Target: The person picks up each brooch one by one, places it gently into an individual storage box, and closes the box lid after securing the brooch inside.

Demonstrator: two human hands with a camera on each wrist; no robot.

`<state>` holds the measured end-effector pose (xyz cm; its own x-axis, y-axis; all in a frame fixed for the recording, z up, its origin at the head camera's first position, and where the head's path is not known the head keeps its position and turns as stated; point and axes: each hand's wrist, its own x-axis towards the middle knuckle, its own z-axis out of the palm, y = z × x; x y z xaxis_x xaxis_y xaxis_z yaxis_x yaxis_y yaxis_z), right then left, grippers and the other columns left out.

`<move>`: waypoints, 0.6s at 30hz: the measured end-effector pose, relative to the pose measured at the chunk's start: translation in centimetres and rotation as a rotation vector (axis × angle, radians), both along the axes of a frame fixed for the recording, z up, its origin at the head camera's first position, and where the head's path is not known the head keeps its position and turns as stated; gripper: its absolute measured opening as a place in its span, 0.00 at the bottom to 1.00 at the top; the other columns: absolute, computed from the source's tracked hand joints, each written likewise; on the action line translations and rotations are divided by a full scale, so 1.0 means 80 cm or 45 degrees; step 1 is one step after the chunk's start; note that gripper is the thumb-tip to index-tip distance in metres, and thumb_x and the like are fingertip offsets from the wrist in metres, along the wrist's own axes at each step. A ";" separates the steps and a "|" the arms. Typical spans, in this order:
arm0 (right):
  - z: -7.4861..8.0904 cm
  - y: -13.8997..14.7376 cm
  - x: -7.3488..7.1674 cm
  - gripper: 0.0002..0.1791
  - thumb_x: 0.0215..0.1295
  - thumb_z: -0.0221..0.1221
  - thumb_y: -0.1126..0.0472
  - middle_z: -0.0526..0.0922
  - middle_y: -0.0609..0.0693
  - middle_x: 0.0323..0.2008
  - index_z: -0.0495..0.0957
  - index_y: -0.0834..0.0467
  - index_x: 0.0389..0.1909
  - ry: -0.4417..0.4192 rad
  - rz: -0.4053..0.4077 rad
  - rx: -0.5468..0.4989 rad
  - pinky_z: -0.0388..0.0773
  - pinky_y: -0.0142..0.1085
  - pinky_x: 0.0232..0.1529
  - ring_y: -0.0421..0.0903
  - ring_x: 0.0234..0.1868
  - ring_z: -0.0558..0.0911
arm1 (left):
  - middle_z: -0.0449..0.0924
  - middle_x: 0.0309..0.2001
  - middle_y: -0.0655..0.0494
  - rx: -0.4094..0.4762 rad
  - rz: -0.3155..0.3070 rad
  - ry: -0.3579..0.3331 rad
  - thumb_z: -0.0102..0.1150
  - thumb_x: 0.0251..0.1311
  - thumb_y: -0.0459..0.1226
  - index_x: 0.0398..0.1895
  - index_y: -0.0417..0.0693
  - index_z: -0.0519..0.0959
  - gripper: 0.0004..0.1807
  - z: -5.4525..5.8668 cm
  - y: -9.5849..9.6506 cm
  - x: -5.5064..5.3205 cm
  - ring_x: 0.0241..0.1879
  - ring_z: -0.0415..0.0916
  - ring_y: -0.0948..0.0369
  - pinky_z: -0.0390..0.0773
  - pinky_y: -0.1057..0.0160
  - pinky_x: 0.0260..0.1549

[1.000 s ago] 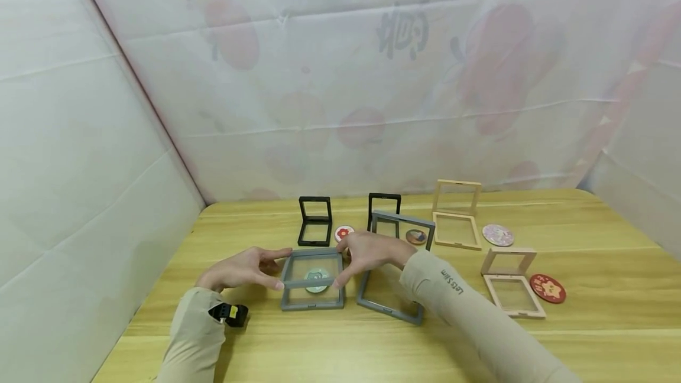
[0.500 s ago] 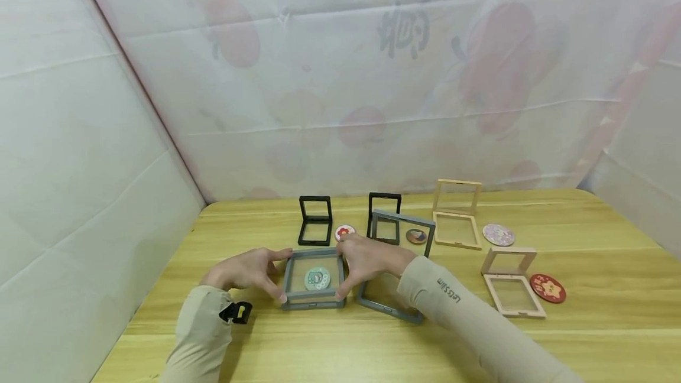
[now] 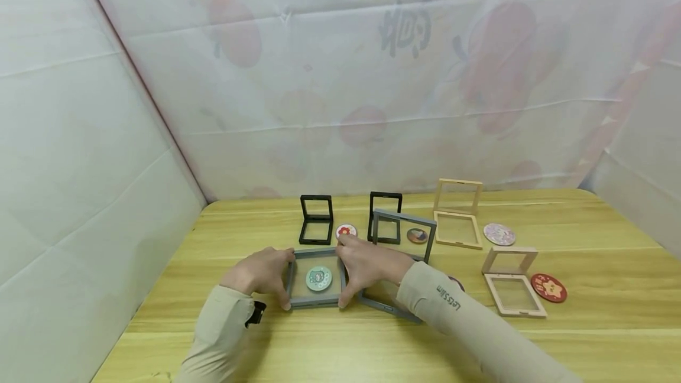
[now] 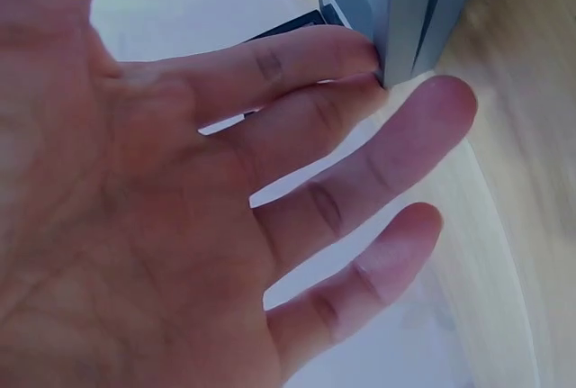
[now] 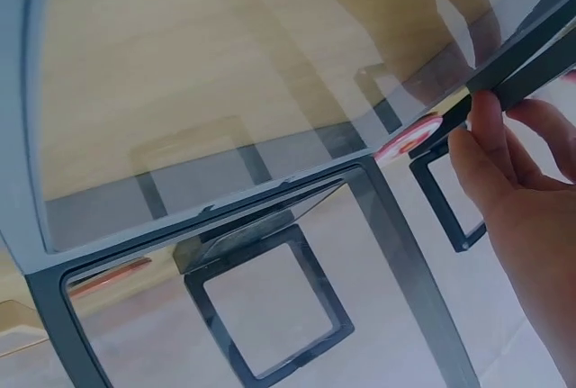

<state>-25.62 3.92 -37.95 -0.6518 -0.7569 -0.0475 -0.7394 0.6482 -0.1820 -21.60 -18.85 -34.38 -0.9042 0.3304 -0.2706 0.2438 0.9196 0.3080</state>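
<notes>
In the head view a square grey floating display frame (image 3: 314, 301) lies near the middle of the table, its lid folded down close over its base. A round green badge (image 3: 319, 278) with a cartoon figure shows through its clear film. My left hand (image 3: 263, 273) holds the left side, thumb at the near corner and fingers at the far one. In the left wrist view, two fingertips touch the frame's edge (image 4: 405, 19) while the other fingers (image 4: 396, 253) stand apart. My right hand (image 3: 367, 262) grips the right side; in the right wrist view its fingers (image 5: 490, 145) press the frame's edges.
A larger grey frame (image 3: 404, 217) stands open under my right forearm. Behind are two open black frames (image 3: 316, 243) (image 3: 386, 195); to the right, a yellowish (image 3: 457, 245) and a pale pink one (image 3: 524, 314). Round badges (image 3: 346, 230) (image 3: 499, 234) (image 3: 548, 288) lie beside them.
The grey frame's lid has come down onto its base, both hands lowering with it. The green badge now shows whole through the film. My left wrist has shifted right.
</notes>
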 end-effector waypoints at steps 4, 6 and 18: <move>0.001 0.000 0.001 0.47 0.40 0.80 0.38 0.73 0.61 0.56 0.79 0.70 0.51 -0.019 -0.010 0.001 0.78 0.40 0.54 0.51 0.53 0.75 | 0.69 0.69 0.39 0.011 0.000 -0.004 0.88 0.30 0.35 0.62 0.35 0.76 0.48 0.001 -0.001 0.000 0.59 0.75 0.43 0.75 0.42 0.57; 0.002 0.000 0.003 0.48 0.40 0.80 0.38 0.73 0.61 0.56 0.78 0.71 0.52 -0.023 -0.017 0.010 0.78 0.40 0.55 0.52 0.54 0.75 | 0.70 0.69 0.38 0.012 -0.001 -0.006 0.88 0.31 0.36 0.62 0.35 0.76 0.48 0.000 0.000 0.000 0.60 0.74 0.43 0.75 0.42 0.57; 0.008 -0.010 0.015 0.43 0.40 0.81 0.39 0.73 0.57 0.47 0.79 0.69 0.46 0.004 -0.044 0.078 0.80 0.37 0.48 0.46 0.43 0.72 | 0.79 0.35 0.50 -0.033 0.013 0.058 0.89 0.25 0.33 0.55 0.37 0.78 0.44 0.000 0.009 0.002 0.34 0.76 0.57 0.82 0.53 0.38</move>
<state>-24.43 3.09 -37.32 -0.6777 -0.7297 -0.0905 -0.7170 0.6831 -0.1389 -21.44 -18.15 -34.39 -0.9190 0.3146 -0.2376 0.2477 0.9296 0.2729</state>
